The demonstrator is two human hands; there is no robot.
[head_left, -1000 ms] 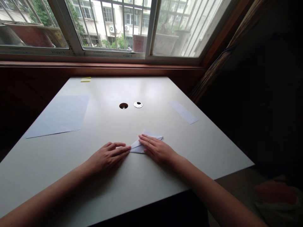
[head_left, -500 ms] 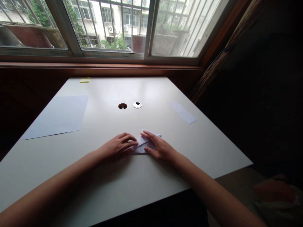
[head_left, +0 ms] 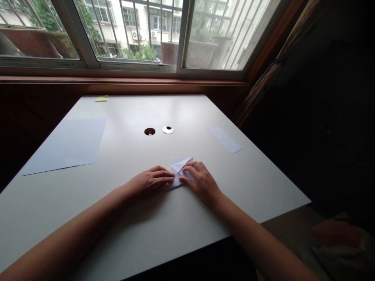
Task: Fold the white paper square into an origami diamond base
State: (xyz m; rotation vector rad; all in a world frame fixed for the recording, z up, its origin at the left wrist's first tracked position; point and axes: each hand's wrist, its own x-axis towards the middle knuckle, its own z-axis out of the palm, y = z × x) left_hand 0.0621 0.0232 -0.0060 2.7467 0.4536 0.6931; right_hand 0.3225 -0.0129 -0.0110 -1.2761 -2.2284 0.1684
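A small folded piece of white paper [head_left: 179, 165] lies on the white table [head_left: 140, 230] between my two hands, with a raised flap pointing up and to the right. My left hand [head_left: 155, 178] holds the paper's left side, its fingers together and pressing on it. My right hand [head_left: 200, 177] is closed on the right side of the paper, with thumb and fingertips pinching at the flap. The fingers cover part of the folds on both sides.
White paper sheets [head_left: 67, 144] lie on the left of the table. A narrow paper strip [head_left: 225, 139] is at the right. Yellow sticky notes [head_left: 101, 98] sit at the far edge. A round hole [head_left: 149, 132] and its metal cover [head_left: 168, 130] are near the middle.
The folded paper has turned, and its flap now stands up more toward the upper right. My right hand's fingers have curled in from lying over the paper to pinch the flap.
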